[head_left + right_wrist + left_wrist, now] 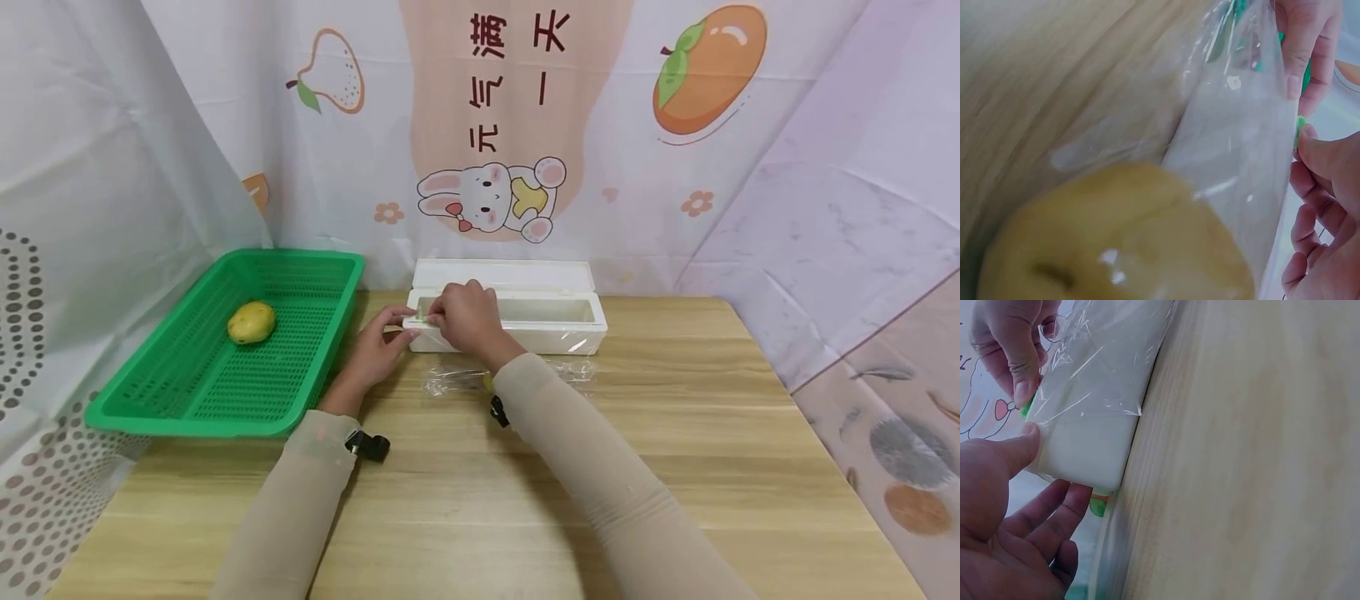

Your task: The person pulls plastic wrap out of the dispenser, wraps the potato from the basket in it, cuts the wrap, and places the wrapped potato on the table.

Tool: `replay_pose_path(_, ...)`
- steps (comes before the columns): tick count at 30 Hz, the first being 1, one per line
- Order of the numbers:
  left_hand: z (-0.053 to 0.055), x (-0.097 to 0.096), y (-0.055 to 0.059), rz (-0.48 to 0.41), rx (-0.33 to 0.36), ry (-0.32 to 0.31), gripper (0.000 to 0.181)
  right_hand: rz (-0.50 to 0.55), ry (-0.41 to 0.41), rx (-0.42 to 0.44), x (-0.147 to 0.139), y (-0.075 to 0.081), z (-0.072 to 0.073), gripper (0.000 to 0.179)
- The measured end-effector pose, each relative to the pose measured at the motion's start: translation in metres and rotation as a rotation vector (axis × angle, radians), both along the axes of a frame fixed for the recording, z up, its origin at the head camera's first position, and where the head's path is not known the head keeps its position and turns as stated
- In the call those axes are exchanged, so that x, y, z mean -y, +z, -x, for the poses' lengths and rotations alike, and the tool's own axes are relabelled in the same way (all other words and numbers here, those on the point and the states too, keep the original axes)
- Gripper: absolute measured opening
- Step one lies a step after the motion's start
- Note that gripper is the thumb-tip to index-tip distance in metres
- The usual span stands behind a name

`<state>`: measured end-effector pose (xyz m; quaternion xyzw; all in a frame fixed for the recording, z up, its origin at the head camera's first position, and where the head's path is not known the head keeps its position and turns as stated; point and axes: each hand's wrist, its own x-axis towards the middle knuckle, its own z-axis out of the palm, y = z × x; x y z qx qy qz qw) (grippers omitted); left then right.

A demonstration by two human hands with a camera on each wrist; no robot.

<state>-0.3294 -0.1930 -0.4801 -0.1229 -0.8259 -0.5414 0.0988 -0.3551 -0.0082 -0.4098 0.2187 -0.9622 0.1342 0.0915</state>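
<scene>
White is the box point(558, 338) we see in the head view, standing on the wood-grained table point(465, 533) with its lid point(502, 273) raised behind. Clear film point(456, 381) hangs over its front and spreads onto the table; under it, close to the right wrist, shows a bit of yellow potato point(487, 382). The left hand point(375, 354) grips the box's left end, and the right hand point(471, 317) pinches a small green slider point(421, 316) near that end. To the left we find 1 other potato point(252, 322) in a green basket point(195, 427). A printed curtain point(337, 192) hangs behind.

In the left wrist view, we see the left thumb on the box's upper edge and 2 fingertips against its lower edge. The right thumb bears on the slider.

In the right wrist view, we see film stretching from the box across the potato, large in the foreground. The right thumb and fingers grasp the slider; the left thumb rests on the box just beside it.
</scene>
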Motion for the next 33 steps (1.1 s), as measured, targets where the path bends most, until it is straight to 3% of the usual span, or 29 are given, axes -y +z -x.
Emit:
replay_pose_path(7, 0.0, 0.002, -0.003, 0.029, 0.007, 0.01, 0.032, 0.042, -0.015, 0.03, -0.005, -0.001, -0.002, 0.012)
replay_pose_path(13, -0.005, -0.001, 0.002, 0.095, 0.079, 0.04, 0.039, 0.055, -0.019, 0.05, -0.007, -0.003, -0.001, 0.011)
replay_pose_path(17, -0.007, -0.007, 0.009, 0.134, 0.11, 0.114, 0.053, 0.077, -0.009, 0.054, -0.006, -0.001, 0.0, 0.01)
replay_pose_path(21, -0.006, -0.014, 0.013, 0.182, 0.094, 0.183, 0.053, 0.084, -0.004, 0.078, -0.007, 0.001, 0.0, 0.011)
replay_pose_path(28, -0.005, -0.011, 0.011, 0.153, 0.089, 0.178, 0.045, 0.07, 0.005, 0.084, -0.007, 0.0, 0.0, 0.012)
replay_pose_path(33, -0.003, -0.011, 0.011, 0.18, 0.049, 0.163, 0.043, 0.061, 0.021, 0.073, -0.01, 0.002, 0.002, 0.01)
